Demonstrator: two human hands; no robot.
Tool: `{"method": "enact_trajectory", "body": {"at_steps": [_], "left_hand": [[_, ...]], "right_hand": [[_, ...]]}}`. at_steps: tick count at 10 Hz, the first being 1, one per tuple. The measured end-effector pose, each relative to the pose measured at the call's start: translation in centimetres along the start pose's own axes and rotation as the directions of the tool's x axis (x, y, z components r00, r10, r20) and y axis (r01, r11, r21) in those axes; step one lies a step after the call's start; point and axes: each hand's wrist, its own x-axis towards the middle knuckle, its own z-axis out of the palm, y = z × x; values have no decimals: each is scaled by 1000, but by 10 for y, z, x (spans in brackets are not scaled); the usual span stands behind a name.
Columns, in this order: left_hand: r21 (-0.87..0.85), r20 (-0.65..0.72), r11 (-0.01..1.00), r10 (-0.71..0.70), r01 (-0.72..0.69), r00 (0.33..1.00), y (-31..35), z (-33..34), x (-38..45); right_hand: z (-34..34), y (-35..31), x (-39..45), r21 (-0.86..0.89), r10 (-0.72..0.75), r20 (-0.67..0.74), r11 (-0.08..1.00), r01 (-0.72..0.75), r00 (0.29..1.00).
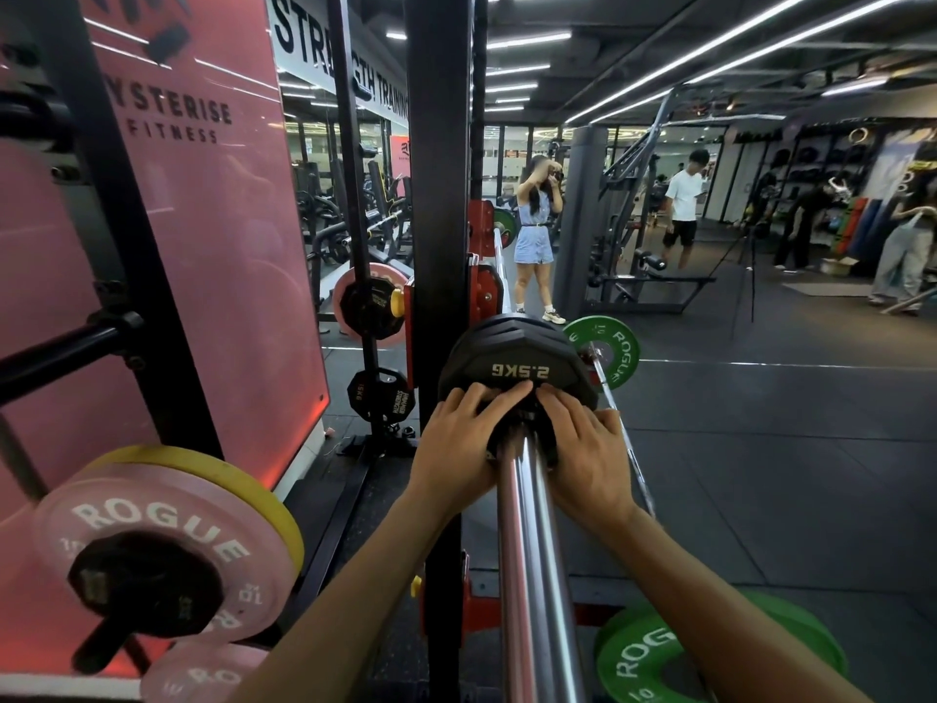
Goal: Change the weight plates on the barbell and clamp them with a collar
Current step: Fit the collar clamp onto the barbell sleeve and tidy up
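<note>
On the chrome barbell sleeve (527,525), which runs from the bottom of the view up toward the rack upright (438,195), sits a black plate (512,357) marked 2.5KG. Both hands press flat against its near face, fingers spread and fairly straight: the left hand (464,433) on the left of the sleeve, the right hand (583,449) on the right, with the fingertips nearly meeting above the bar. Behind the black plate, further along the bar, a green Rogue plate (606,350) shows. Another green plate (710,652) lies low at the right by the floor. On the storage pegs at the left hang a pink Rogue plate (152,540) and a yellow plate (253,484) behind it
</note>
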Motion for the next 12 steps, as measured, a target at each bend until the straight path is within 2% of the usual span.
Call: {"method": "enact_trajectory", "body": {"at_steps": [4,7,10,11,12], "left_hand": [[-72,82,995,-69,75,994,-1,-7,-7],[115,53,993,3,-9,999,-8,-25,-21],[203,127,979,-14,-13,992,41,-75,-68],[217,201,976,-21,-23,979,70,-106,-105],[211,209,977,-23,-23,978,90,-124,-130]], "right_hand": [[-17,0,1,-37,2,220,999,6,976],[-49,-23,-6,-190,107,303,981,-50,947],[-117,-70,-45,-258,168,371,963,-72,913],[-158,-98,-78,-293,183,413,954,-60,892],[-186,-115,-95,-301,206,407,950,-82,890]]}}
